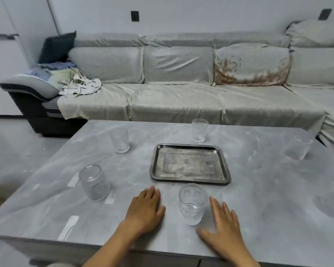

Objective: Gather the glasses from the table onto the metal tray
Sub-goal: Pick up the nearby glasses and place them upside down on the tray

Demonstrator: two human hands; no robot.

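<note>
An empty metal tray [190, 164] lies in the middle of the grey table [258, 189]. Several clear glasses stand around it. The nearest glass [193, 204] stands just in front of the tray, between my hands. My left hand [146, 211] rests flat on the table to its left, fingers together, holding nothing. My right hand [223, 226] lies open just right of that glass, close to it, not gripping. Other glasses: near left [94, 183], far left [120, 140], behind the tray [199, 130], far right [297, 148], and one partly cut off at the right edge [332, 203].
A long sofa [181, 97] draped in light cloth runs behind the table and turns along the right side. Crumpled cloths [79, 85] lie at its left end. Bare floor [23, 147] lies to the left of the table.
</note>
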